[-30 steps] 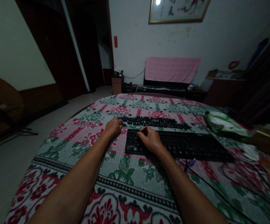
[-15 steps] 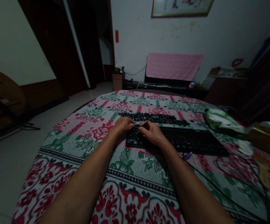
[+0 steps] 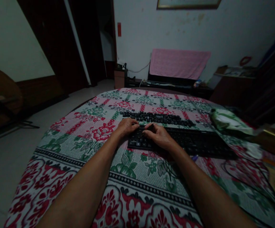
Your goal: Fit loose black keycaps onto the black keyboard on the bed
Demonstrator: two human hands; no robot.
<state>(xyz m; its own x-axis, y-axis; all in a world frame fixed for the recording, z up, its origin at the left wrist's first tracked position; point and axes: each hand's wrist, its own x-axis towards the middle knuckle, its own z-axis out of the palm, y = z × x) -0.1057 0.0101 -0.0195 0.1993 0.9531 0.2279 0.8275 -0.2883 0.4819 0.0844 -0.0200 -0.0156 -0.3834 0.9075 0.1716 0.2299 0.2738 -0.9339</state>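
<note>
A black keyboard (image 3: 194, 144) lies on a table under a floral cloth (image 3: 85, 142). Beyond it, rows of loose black keycaps (image 3: 161, 118) are laid out on the cloth. My left hand (image 3: 127, 126) rests at the keyboard's far left corner with its fingers curled and pinched together. My right hand (image 3: 158, 136) lies on the keyboard's left part, fingers bent inward toward the left hand. The fingertips of both hands nearly meet at the keyboard's top edge. What they pinch, if anything, is too small and dark to name.
A green and white packet (image 3: 230, 122) lies at the right of the table, with cables (image 3: 242, 177) and small items beyond it. A cabinet with a pink cloth (image 3: 179, 63) stands at the far wall. Dark doorway (image 3: 89, 41) to the left.
My left hand has moved right from the keycap rows to the keyboard's corner, meeting my right hand. The view has shifted slightly downward.
</note>
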